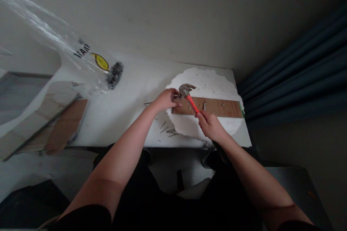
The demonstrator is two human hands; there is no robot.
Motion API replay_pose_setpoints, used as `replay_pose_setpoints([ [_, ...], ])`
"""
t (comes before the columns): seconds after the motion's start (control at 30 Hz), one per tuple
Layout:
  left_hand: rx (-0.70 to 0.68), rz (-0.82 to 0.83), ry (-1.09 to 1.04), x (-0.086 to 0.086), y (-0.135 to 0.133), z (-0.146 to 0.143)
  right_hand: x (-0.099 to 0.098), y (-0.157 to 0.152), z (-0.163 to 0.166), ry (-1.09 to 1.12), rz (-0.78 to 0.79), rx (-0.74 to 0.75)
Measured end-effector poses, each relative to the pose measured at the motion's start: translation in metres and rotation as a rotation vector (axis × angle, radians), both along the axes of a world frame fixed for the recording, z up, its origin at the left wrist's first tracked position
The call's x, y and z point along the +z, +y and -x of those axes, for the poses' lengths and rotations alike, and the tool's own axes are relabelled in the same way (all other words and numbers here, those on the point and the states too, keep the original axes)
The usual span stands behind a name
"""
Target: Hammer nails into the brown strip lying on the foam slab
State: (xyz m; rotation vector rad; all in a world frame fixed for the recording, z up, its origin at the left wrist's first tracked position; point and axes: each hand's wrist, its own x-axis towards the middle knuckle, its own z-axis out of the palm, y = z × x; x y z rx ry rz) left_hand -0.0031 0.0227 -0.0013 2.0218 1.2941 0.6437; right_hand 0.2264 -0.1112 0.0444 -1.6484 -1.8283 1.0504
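My right hand (pixel 210 124) is wrapped round the red handle of a claw hammer (pixel 193 105). The hammer's metal head is up by my left hand, over the left part of a brown wooden board (pixel 223 109). At that board's left end is my left hand (pixel 168 99), thumb and fingers curled together; what is between the fingertips is hidden. The board lies on a rough-edged white slab (pixel 208 79) with a pitted surface. A few small pieces stick up from or lie on the wood. Several loose nails (pixel 170 131) lie just left of the slab.
Everything rests on a white table (pixel 135 79) against a grey wall. Clear plastic wrap with a yellow print (pixel 101 61) hangs at the left. Further left lean boards and panels (pixel 66 124). A dark blue curtain (pixel 298 64) borders the right side.
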Motion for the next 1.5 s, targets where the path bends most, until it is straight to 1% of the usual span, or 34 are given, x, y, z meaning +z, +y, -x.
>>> replay_pose_setpoints([
  [0.13,-0.021,-0.011,0.002,0.001,-0.001,0.003,-0.004,0.001,-0.001,-0.012,0.007,-0.005],
  [0.23,-0.007,0.001,-0.014,0.0,-0.001,0.006,-0.005,0.0,-0.003,0.018,-0.014,-0.03],
  [0.33,-0.003,-0.015,-0.03,-0.001,-0.003,0.007,-0.005,0.002,-0.004,0.012,-0.003,-0.021],
  [0.47,-0.011,-0.032,-0.034,0.004,-0.004,0.007,-0.003,0.003,-0.004,0.046,0.004,-0.03],
  [0.5,0.008,-0.031,-0.033,0.006,-0.003,0.009,-0.002,0.003,-0.005,0.081,-0.011,-0.045],
  [0.57,0.097,-0.035,-0.023,0.008,0.001,0.016,0.001,0.002,-0.005,0.17,-0.055,-0.079],
  [0.63,0.251,-0.055,0.017,0.008,0.008,0.029,0.006,-0.001,-0.006,0.272,-0.112,-0.114],
  [0.7,0.363,-0.051,0.117,0.003,0.015,0.046,0.011,-0.002,-0.005,0.383,-0.153,-0.132],
  [0.73,0.374,-0.049,0.199,-0.001,0.018,0.054,0.013,-0.003,-0.004,0.442,-0.151,-0.131],
  [0.8,0.313,0.011,0.448,-0.01,0.021,0.068,0.018,-0.003,-0.003,0.547,-0.096,-0.125],
  [0.87,0.16,0.164,0.717,-0.017,0.02,0.075,0.021,-0.002,-0.003,0.619,-0.036,-0.122],
  [0.93,0.013,0.294,0.895,-0.022,0.016,0.074,0.021,-0.001,-0.005,0.635,-0.021,-0.121],
  [0.97,-0.032,0.332,0.944,-0.024,0.014,0.072,0.02,0.0,-0.007,0.625,-0.024,-0.121],
  [1.03,-0.052,0.366,0.995,-0.027,0.011,0.067,0.017,0.001,-0.01,0.581,-0.019,-0.136],
  [1.1,-0.024,0.38,1.015,-0.029,0.009,0.063,0.013,0.003,-0.012,0.535,-0.006,-0.167],
  [1.27,0.009,0.36,1.033,-0.034,0.005,0.06,0.007,0.005,-0.015,0.489,0.009,-0.185],
  [1.5,0.016,0.325,1.0,-0.028,0.001,0.055,0.007,0.005,-0.014,0.429,0.013,-0.182],
])
